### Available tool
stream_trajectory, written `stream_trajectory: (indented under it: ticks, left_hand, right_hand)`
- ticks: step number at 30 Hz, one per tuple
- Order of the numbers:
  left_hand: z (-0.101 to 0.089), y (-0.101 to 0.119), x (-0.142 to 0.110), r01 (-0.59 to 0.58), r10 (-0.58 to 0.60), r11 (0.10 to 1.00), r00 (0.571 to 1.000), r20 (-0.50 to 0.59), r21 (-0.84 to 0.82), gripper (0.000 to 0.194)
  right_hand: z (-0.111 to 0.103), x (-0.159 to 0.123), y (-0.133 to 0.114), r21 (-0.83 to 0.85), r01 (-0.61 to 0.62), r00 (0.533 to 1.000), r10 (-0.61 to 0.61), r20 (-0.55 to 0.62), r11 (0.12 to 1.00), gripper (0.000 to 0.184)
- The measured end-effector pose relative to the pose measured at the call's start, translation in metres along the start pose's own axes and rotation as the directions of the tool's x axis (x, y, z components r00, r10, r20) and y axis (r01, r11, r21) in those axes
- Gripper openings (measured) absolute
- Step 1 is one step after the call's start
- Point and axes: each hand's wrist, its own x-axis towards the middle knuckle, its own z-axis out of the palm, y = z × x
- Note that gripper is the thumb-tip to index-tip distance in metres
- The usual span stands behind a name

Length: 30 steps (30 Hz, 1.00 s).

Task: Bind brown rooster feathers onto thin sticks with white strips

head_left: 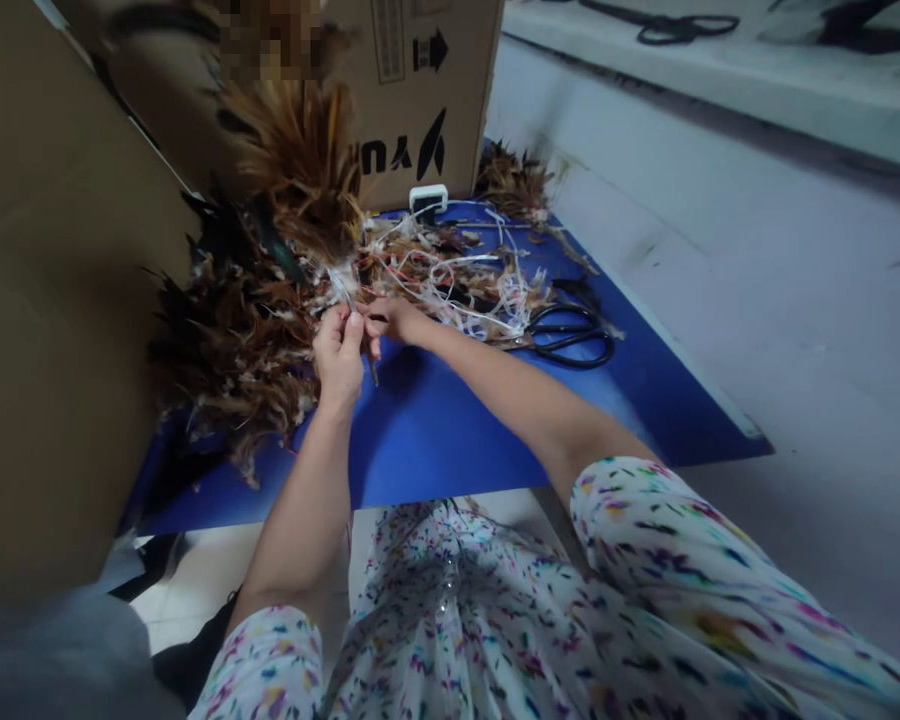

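A feather duster (311, 180) with brown feathers stands nearly upright above the blue tabletop, its head pointing away from me. My left hand (337, 358) is closed round its thin stick, just below the white binding at the base of the feathers. The stick's lower end pokes out beneath my fingers. My right hand (396, 320) is close against the left one at the stick, fingers bent in a pinch; what lies between them is hidden. Loose brown feathers (247, 340) are heaped beside my left hand. Tangled white plastic strip (506, 300) lies beyond my right forearm.
Black-handled scissors (574, 337) rest on the blue tabletop (435, 440) to the right. Cardboard boxes stand behind (427, 80) and at the left (52, 300). Another feather bunch (516, 180) sits at the far right corner. A pale wall with a ledge (720, 80) borders the right side.
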Motion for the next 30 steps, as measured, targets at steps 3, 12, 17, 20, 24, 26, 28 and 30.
stream_trajectory:
  ticks: [3, 12, 17, 20, 24, 26, 28, 30]
  left_hand:
    - [0.001, -0.004, 0.0, 0.065, -0.065, 0.997, 0.998, 0.002, -0.031, 0.04]
    - [0.01, -0.018, -0.012, 0.143, -0.143, 0.989, 0.99, -0.003, 0.042, 0.035]
    - [0.011, -0.022, -0.017, 0.153, -0.159, 0.976, 0.987, 0.021, 0.155, 0.031]
    - [0.01, -0.02, -0.016, 0.215, -0.216, 0.963, 0.976, -0.014, 0.165, 0.036]
    - [0.008, -0.012, -0.01, 0.338, -0.337, 0.941, 0.936, -0.099, -0.013, 0.05]
    - [0.007, -0.007, -0.007, 0.345, -0.355, 0.933, 0.93, -0.096, -0.101, 0.054]
    - [0.007, -0.003, -0.006, 0.351, -0.363, 0.925, 0.929, -0.072, -0.145, 0.054]
    - [0.008, 0.001, -0.006, 0.376, -0.386, 0.915, 0.921, -0.054, -0.146, 0.05]
  right_hand:
    - [-0.015, -0.024, -0.018, 0.194, -0.289, 0.94, 0.316, -0.127, 0.937, 0.016]
    - [-0.012, -0.103, -0.064, 0.711, -0.385, 0.89, 0.441, 0.117, 0.589, 0.007]
    - [-0.003, -0.109, -0.064, 0.729, -0.283, 0.934, 0.351, 0.062, 0.624, 0.008]
    - [0.001, -0.11, -0.064, 0.75, -0.239, 0.947, 0.318, 0.04, 0.616, 0.01]
    - [0.008, -0.113, -0.068, 0.785, -0.227, 0.95, 0.309, 0.048, 0.576, 0.007]
    - [0.014, -0.115, -0.072, 0.805, -0.245, 0.947, 0.312, 0.079, 0.54, 0.006]
    - [0.021, -0.118, -0.075, 0.824, -0.259, 0.947, 0.3, 0.115, 0.504, 0.005]
    - [0.027, -0.121, -0.078, 0.839, -0.277, 0.947, 0.279, 0.157, 0.469, 0.006]
